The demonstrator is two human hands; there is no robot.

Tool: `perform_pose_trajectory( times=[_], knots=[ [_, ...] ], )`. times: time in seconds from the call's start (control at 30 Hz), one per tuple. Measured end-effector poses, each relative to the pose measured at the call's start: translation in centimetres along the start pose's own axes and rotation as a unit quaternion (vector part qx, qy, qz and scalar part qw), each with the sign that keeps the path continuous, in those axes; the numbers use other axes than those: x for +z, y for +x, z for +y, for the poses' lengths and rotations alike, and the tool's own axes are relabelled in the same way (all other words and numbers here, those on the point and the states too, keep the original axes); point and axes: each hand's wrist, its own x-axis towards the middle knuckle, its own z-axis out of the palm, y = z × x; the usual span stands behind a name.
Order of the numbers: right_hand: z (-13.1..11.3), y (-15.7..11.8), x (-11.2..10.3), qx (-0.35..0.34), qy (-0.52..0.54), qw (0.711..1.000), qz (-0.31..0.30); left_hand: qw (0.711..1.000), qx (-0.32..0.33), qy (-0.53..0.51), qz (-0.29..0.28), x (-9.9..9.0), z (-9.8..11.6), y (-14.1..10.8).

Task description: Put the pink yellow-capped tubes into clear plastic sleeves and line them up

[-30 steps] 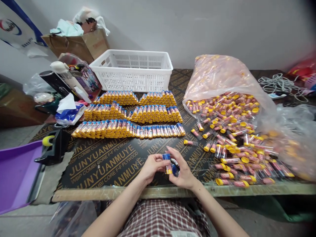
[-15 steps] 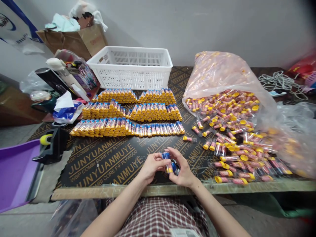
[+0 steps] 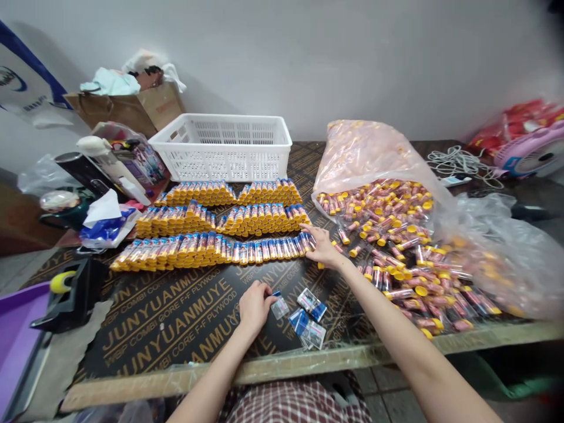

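Here we are at a bench topped with a black plywood board (image 3: 163, 346) printed in gold lettering, a pale wall behind it and a white plastic basket (image 3: 220, 154) up against that wall. Left of centre, the yellow-capped tubes (image 3: 211, 249) are lined up tight in three long rows, caps toward the person, with the two back rows each split into two blocks. That's a good, tidy stretch done! Over to the right, though, there's plenty left: a big clear plastic bag (image 3: 365, 155) lies on its side, spilling a loose heap of tubes (image 3: 374, 211) across the board every which way, clearly more than what's lined up so far, though the bag hides some of it.

Now the hands, and they're well apart. The right hand (image 3: 324, 247) is stretched out, fingers spread, touching the right-hand end of the front row. The left hand (image 3: 254, 305) is down near the front edge of the board, its fingertips right by a small clear packet (image 3: 280, 308). Is it actually gripping that packet? I can't tell from here. Just beside it lies a little cluster of similar blue-and-white packets (image 3: 311, 304). Far left, a black tape dispenser (image 3: 73, 294) sits at the board's edge.
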Motion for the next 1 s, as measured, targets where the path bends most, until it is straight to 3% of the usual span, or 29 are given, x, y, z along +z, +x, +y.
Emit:
perform_pose_trajectory(
  times=[0.17,0.3,0.43,0.63,0.73,0.83,1.0],
  knots=[
    [0.3,0.3,0.4,-0.015,-0.034,0.999,-0.018,1.000,-0.016,-0.016,-0.001,0.1,-0.2,0.3],
    [-0.3,-0.9,-1.5,-0.007,-0.066,0.998,-0.010,0.983,-0.022,-0.184,-0.001,-0.1,-0.9,0.3],
    [-0.1,-3.7,-3.0,0.037,-0.096,0.995,-0.005,0.906,-0.110,-0.407,-0.030,-0.5,-0.8,0.1],
    [0.1,-8.3,-1.7,0.058,-0.086,0.994,-0.029,0.778,-0.235,-0.581,-0.050,-0.8,1.1,0.3],
    [-1.9,-9.4,-1.5,0.065,-0.027,0.998,0.001,0.734,-0.262,-0.626,-0.038,-0.8,1.4,0.4],
    [-5.6,-10.3,-1.5,0.062,0.107,0.990,0.067,0.711,-0.274,-0.647,-0.034,-0.9,1.3,0.4],
    [-11.4,-11.9,-0.3,-0.026,0.162,0.969,0.185,0.673,-0.308,-0.673,0.006,-1.2,1.2,0.5]
  ],
)
